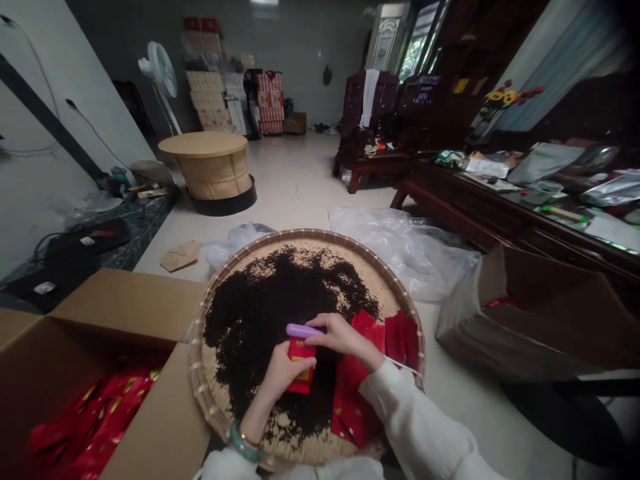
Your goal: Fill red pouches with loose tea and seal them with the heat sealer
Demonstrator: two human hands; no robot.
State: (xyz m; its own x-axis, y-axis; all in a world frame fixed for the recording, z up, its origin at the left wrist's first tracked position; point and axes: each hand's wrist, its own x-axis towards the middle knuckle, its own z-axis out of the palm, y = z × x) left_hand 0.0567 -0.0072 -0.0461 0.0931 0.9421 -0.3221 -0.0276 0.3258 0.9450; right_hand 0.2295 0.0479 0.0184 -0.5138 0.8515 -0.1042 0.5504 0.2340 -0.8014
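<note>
My left hand (284,371) grips a small red packet (301,381) upright over the round woven bamboo tray (415,300), its thumb across the packet's front. In my right hand (344,335) is a purple scoop (301,330), held level across the packet's top; what the scoop carries cannot be made out. Dark loose tea leaves (250,300) are spread over the tray beneath both hands. Several flat red packets (350,407) lie on the tray's right side, partly under my right forearm, and more red packets (401,339) stand against the right rim.
An open cardboard box (155,413) at left holds red packets (95,427). Another open carton (480,320) stands at right. Clear plastic sheeting (395,247) lies behind the tray. Farther back are a round wooden-topped stand (205,145), a fan (163,70) and a cluttered dark table (450,193).
</note>
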